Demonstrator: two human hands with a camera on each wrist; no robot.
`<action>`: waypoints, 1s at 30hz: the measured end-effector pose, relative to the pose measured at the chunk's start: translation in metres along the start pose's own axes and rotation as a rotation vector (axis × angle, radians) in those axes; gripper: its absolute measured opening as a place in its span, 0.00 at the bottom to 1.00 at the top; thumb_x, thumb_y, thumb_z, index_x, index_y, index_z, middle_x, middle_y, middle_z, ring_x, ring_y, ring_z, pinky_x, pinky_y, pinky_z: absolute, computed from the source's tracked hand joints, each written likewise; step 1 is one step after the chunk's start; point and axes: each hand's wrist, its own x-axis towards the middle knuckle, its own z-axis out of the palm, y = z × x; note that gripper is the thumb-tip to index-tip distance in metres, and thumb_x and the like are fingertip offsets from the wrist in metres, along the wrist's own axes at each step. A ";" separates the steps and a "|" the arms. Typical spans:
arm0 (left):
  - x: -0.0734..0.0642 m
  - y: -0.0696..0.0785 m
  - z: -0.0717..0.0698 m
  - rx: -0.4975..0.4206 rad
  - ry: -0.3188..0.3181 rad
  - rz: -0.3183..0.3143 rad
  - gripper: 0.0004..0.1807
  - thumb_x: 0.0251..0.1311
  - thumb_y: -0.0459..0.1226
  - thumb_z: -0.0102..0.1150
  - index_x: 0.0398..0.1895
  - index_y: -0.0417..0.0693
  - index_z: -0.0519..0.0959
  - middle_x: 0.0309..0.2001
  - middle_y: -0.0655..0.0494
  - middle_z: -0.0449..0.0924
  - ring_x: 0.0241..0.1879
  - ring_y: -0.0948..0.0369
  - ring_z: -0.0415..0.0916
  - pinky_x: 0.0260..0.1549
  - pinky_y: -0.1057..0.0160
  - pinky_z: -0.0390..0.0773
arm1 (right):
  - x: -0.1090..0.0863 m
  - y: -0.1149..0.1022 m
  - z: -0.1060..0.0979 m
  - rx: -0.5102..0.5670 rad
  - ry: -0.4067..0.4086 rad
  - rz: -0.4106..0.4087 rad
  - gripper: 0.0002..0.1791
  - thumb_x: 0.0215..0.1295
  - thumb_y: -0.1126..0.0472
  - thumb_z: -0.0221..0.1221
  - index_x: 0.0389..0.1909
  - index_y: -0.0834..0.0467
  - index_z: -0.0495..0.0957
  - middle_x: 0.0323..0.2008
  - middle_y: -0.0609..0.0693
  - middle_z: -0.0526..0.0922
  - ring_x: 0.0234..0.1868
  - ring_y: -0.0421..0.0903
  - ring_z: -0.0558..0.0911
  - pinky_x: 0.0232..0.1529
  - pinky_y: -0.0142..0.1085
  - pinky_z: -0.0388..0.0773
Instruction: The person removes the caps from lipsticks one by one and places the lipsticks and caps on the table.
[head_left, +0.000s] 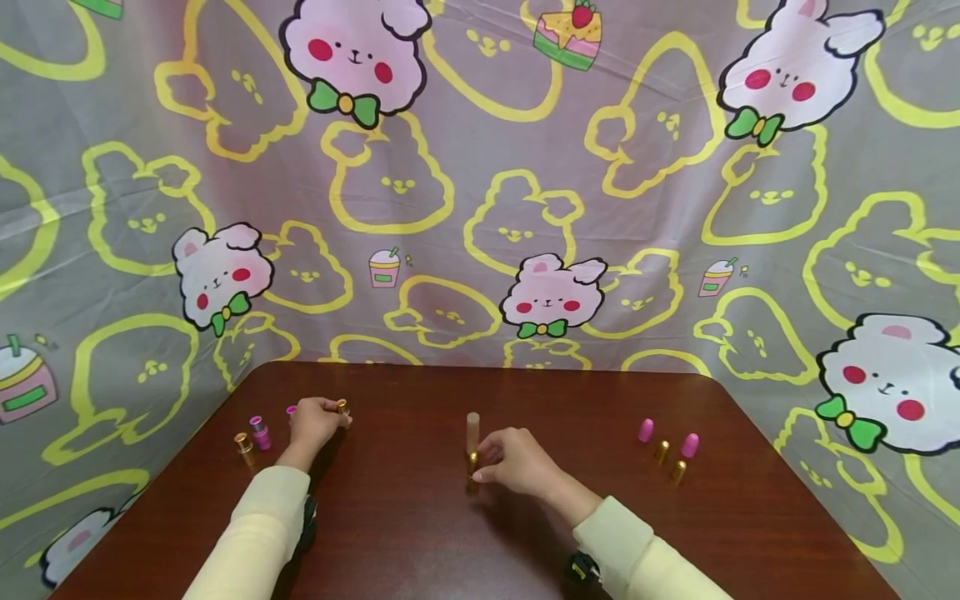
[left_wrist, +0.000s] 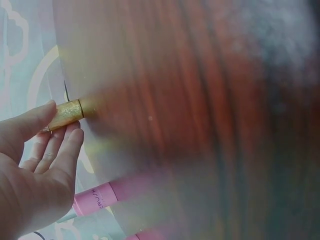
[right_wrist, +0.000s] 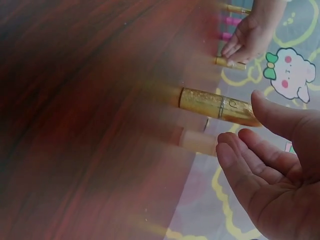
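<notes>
My left hand (head_left: 313, 427) pinches a short gold lipstick tube (left_wrist: 69, 114) between thumb and fingers at the table's left. At the middle, my right hand (head_left: 517, 462) holds thumb and fingertips around the upper part of a gold lipstick tube (right_wrist: 205, 103) with a rounded top, which stands upright. Just behind it stands a beige tube with a frosted look (head_left: 472, 432). Beside my left hand are a gold tube (head_left: 244, 450), a pink tube (head_left: 260, 433) and another pink tube (head_left: 291, 411), partly hidden by that hand.
Towards the right of the brown table (head_left: 405, 533) stand rounded caps: a pink cap (head_left: 646, 430), another pink cap (head_left: 690, 445), a gold cap (head_left: 662, 452) and a second gold cap (head_left: 678, 472). A patterned cloth (head_left: 450, 275) hangs behind and at both sides.
</notes>
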 end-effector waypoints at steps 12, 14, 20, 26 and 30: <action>0.002 -0.004 0.001 0.006 0.004 0.025 0.13 0.47 0.33 0.72 0.31 0.29 0.83 0.32 0.40 0.84 0.39 0.40 0.75 0.46 0.41 0.67 | 0.005 0.001 0.013 0.000 -0.006 -0.013 0.08 0.50 0.68 0.72 0.28 0.60 0.82 0.24 0.44 0.82 0.26 0.37 0.79 0.29 0.31 0.77; 0.002 -0.004 0.001 0.010 0.005 0.028 0.13 0.47 0.33 0.72 0.31 0.29 0.83 0.32 0.40 0.84 0.38 0.40 0.75 0.46 0.41 0.68 | 0.006 0.001 0.014 -0.001 -0.004 -0.012 0.07 0.51 0.68 0.72 0.29 0.60 0.82 0.24 0.44 0.82 0.26 0.37 0.79 0.29 0.31 0.77; 0.002 -0.003 0.003 0.023 0.010 0.041 0.13 0.48 0.32 0.72 0.32 0.29 0.82 0.32 0.40 0.84 0.39 0.41 0.76 0.47 0.42 0.67 | 0.004 0.002 0.014 -0.001 0.014 -0.031 0.07 0.51 0.69 0.71 0.28 0.61 0.82 0.23 0.44 0.82 0.25 0.36 0.79 0.28 0.31 0.77; 0.000 -0.002 0.002 0.032 -0.003 0.044 0.14 0.49 0.32 0.71 0.34 0.30 0.81 0.32 0.41 0.84 0.39 0.41 0.78 0.49 0.41 0.66 | 0.000 -0.001 0.010 0.004 0.015 -0.037 0.06 0.51 0.69 0.71 0.28 0.60 0.82 0.23 0.43 0.82 0.25 0.36 0.78 0.28 0.30 0.77; -0.001 -0.001 0.000 0.029 -0.017 0.052 0.14 0.48 0.31 0.71 0.34 0.29 0.80 0.31 0.40 0.84 0.37 0.43 0.79 0.46 0.42 0.68 | -0.005 -0.004 0.002 0.010 0.022 -0.059 0.06 0.52 0.70 0.70 0.28 0.62 0.82 0.23 0.44 0.82 0.26 0.36 0.79 0.28 0.31 0.77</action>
